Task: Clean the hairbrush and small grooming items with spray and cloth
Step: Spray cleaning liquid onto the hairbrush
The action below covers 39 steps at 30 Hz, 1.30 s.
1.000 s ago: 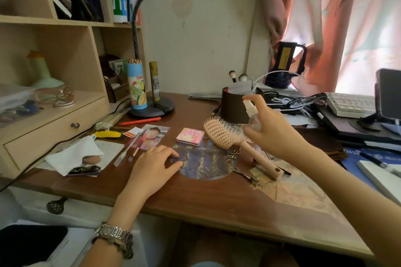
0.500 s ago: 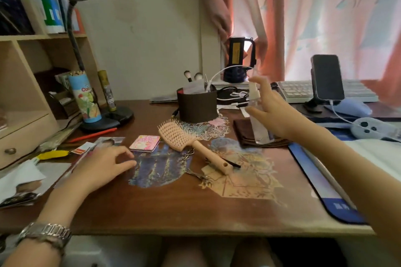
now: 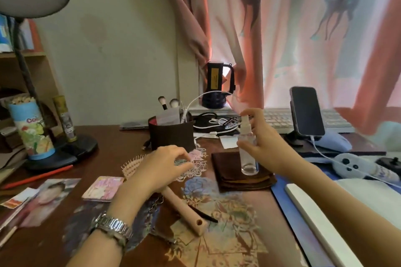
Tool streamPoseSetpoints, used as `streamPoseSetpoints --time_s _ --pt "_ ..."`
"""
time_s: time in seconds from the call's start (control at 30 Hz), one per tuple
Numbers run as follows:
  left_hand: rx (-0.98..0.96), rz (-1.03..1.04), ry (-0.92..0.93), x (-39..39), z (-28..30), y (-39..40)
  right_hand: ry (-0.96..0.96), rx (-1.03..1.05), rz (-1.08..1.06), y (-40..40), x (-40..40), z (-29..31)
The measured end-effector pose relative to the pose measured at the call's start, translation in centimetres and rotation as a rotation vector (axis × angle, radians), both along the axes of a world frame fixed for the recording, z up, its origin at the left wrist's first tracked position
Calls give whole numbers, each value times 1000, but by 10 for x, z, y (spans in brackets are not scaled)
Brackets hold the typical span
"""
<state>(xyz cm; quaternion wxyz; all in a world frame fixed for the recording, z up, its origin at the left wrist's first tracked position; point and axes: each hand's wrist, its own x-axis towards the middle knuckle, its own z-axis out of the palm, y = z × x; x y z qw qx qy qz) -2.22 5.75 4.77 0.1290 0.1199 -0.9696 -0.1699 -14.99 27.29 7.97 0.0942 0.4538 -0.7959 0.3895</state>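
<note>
A peach hairbrush (image 3: 184, 208) lies on the brown desk (image 3: 54, 245), handle pointing toward me. My left hand (image 3: 160, 169) hovers over its bristled head and hides most of it. Its fingers are curled, the tips close together above a lacy paper cutout (image 3: 198, 168); whether they hold anything is unclear. My right hand (image 3: 264, 143) grips a clear spray bottle (image 3: 247, 158), upright, just above a folded brown cloth (image 3: 230, 180). A slim dark tool (image 3: 204, 214) lies beside the brush handle. Small metal clippers (image 3: 165, 238) sit near the front edge.
A brown cup with makeup brushes (image 3: 171, 134) stands behind the hairbrush. A pink card (image 3: 103, 187) and a photo (image 3: 43, 199) lie to the left, by a lamp base (image 3: 82, 145). A phone on a stand (image 3: 307, 112), keyboard (image 3: 277, 119) and game controller (image 3: 351, 165) fill the right.
My left hand moved right from the desk surface to over the brush head. My right hand carried the spray bottle right, to above the brown cloth. The view swung to the right.
</note>
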Motion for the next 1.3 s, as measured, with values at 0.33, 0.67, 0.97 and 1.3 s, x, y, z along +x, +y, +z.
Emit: streamPoseSetpoints --time_s 0.33,0.67,0.97,1.3 --pt "7 -36 -80 -37 -30 3 9 -21 -16 -35 -44 -6" --pt "-40 -93 -127 -41 -41 8 -43 -21 4 -86 -87 -16" --pt "-16 -99 -110 -41 -40 9 -63 0 -17 -113 -115 -28" --pt "-9 -95 -86 -40 -41 10 -105 33 -33 -130 -122 -45"
